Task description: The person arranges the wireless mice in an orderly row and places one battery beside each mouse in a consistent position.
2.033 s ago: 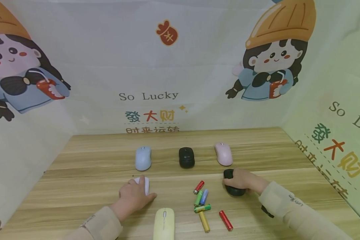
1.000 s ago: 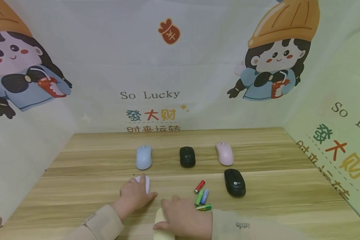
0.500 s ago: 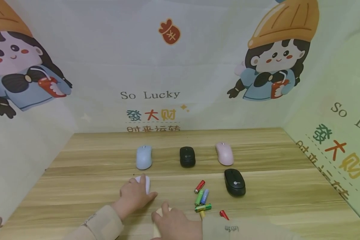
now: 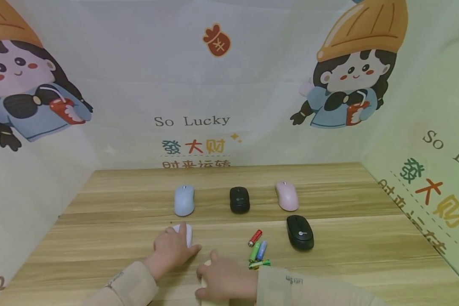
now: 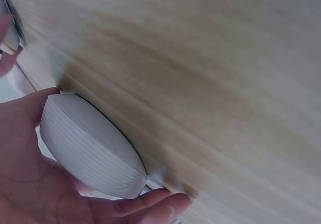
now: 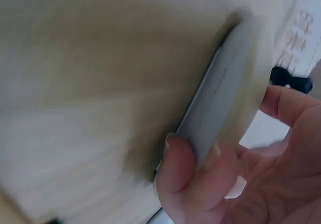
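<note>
My left hand grips a white mouse on the wooden table. In the left wrist view, thumb and fingers lie along opposite sides of this ribbed-sided mouse. Nearer to me, my slightly blurred right hand holds a pale yellow mouse, mostly hidden under the hand. The right wrist view has that mouse tilted on edge, its grey underside showing, pinched between the thumb and fingers. Right of this hand lie a red battery, a green one, a blue one and a green-and-yellow one.
A blue mouse, a small black mouse and a pink mouse stand in a back row. A larger black mouse sits at right. Printed cloth walls in the wooden table.
My right hand has left the larger black mouse and moved left to take hold of the yellow mouse, which has shifted slightly. The right sleeve now covers the nearest batteries. The left hand stays put.
</note>
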`<state>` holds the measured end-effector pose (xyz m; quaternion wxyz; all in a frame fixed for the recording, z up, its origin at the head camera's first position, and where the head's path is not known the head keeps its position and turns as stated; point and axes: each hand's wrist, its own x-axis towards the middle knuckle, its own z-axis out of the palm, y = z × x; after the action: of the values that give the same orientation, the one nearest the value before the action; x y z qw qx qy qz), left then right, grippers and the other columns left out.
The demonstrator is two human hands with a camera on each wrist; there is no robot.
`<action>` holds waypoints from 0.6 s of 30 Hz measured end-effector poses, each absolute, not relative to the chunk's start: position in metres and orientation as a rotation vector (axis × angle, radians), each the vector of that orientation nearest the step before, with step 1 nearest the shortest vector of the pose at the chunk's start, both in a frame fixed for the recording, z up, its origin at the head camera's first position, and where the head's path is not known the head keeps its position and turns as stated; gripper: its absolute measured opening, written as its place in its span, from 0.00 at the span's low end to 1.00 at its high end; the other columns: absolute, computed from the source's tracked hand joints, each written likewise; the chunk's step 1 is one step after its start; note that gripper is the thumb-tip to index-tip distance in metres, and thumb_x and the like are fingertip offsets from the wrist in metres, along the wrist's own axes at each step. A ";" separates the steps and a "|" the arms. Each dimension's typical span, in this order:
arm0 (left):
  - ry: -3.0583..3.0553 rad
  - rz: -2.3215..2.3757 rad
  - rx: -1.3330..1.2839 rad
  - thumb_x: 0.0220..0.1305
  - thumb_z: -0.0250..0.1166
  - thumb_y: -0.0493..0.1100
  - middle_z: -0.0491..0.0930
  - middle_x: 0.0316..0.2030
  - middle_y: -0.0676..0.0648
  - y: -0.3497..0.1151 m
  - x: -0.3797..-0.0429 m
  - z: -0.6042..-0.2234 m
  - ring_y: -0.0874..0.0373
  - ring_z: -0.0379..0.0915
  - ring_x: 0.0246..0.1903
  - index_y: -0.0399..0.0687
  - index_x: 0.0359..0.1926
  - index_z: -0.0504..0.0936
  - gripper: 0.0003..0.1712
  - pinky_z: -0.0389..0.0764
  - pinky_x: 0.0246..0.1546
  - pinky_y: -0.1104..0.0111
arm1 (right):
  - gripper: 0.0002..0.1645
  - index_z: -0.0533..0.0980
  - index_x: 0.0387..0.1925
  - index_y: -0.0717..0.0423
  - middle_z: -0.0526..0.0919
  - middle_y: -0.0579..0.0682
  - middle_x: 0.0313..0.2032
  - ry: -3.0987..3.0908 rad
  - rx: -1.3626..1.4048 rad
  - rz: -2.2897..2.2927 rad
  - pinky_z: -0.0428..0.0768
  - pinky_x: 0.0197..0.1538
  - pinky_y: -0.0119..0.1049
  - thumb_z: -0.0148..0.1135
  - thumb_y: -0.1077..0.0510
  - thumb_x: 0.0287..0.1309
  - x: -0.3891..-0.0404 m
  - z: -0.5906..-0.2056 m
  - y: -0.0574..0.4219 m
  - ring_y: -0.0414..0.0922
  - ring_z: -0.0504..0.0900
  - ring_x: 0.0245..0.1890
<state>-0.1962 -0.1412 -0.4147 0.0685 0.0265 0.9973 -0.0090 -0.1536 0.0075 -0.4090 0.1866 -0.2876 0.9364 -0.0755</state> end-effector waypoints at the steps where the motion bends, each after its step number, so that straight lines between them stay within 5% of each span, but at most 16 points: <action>1: 3.004 -0.024 0.077 0.55 0.57 0.66 0.70 0.43 0.23 -0.141 -0.196 -0.414 0.42 0.73 0.28 0.34 0.63 0.61 0.48 0.76 0.22 0.56 | 0.17 0.76 0.40 0.37 0.68 0.49 0.37 2.645 -0.802 -0.224 0.71 0.24 0.35 0.60 0.39 0.49 -0.157 -0.408 0.009 0.43 0.70 0.24; 10: 2.998 -0.039 0.075 0.55 0.57 0.66 0.70 0.43 0.23 -0.141 -0.196 -0.413 0.43 0.74 0.27 0.34 0.63 0.61 0.47 0.76 0.22 0.56 | 0.21 0.77 0.38 0.42 0.68 0.50 0.36 2.708 -0.686 -0.272 0.69 0.24 0.34 0.63 0.38 0.43 -0.202 -0.405 0.024 0.43 0.70 0.26; 18: 3.007 -0.023 0.076 0.55 0.57 0.67 0.70 0.43 0.23 -0.140 -0.195 -0.411 0.42 0.74 0.28 0.35 0.63 0.61 0.48 0.76 0.22 0.56 | 0.23 0.78 0.39 0.44 0.78 0.52 0.48 2.754 -0.700 -0.233 0.74 0.36 0.40 0.63 0.37 0.44 -0.236 -0.406 0.041 0.47 0.74 0.46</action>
<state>-0.1951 -0.1398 -0.4113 0.0666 0.0254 0.9974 -0.0077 -0.2357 0.0408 -0.4058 0.1448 -0.2428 0.9558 -0.0810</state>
